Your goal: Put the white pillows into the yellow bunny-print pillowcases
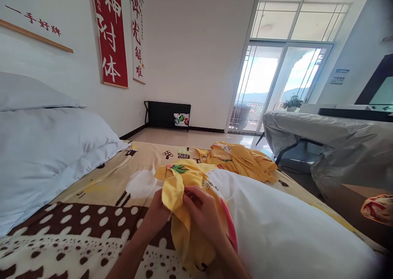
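Observation:
A yellow printed pillowcase (196,238) covers the near-left end of a white pillow (285,213) lying on the bed. My left hand (159,207) is closed on the left edge of the pillowcase, most of its fingers hidden behind the fabric. Just to the right, my right hand (201,209) pinches a fold of the same cloth between thumb and fingers. The cloth bunches up between both hands, and its lower part hangs toward me. Beyond the white pillow, a second crumpled piece of yellow fabric (242,158) rests on the bed.
The bed has a patterned blanket (92,242). White pillows (55,148) are piled at the left. A plastic-covered table (331,127) stands at the right, with a potted plant (292,102) near the glass door (258,86). A black low stand (164,114) is against the far wall.

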Tool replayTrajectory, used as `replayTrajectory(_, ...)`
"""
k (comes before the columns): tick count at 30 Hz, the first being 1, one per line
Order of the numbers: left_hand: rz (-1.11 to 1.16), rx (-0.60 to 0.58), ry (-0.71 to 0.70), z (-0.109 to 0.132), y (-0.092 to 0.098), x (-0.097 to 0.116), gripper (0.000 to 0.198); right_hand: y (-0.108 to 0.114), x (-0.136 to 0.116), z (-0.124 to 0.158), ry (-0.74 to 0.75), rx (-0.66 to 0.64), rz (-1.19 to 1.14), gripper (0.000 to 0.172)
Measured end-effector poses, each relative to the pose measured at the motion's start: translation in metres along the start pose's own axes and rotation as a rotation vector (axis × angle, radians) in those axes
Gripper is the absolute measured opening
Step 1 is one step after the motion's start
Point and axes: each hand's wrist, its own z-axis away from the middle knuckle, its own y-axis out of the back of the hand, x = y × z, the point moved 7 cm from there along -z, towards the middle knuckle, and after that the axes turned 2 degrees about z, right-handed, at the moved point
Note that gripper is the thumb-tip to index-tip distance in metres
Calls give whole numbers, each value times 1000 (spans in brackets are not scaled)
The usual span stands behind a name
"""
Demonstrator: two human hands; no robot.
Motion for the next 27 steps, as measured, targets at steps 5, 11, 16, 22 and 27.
replayTrajectory(5, 3, -53, -5, 0, -3, 2, 34, 4, 11, 0, -150, -3, -135, 18)
replayTrajectory(11, -6, -204, -65, -1, -20, 15, 25, -5, 16, -1, -183, -67, -232, 21)
replayTrajectory(16, -28, -183, -100, -1, -24, 19, 25, -11, 23, -2, -177, -103, -215, 17)
replayTrajectory(22, -29, -229, -128, -4, -24, 15, 20, -14, 24, -2, -148, -126, -222, 18)
replayTrajectory(27, -51, -282, -96, -9, -18, 9, 21, -15, 30, -5, -169, -134, -307, 22)
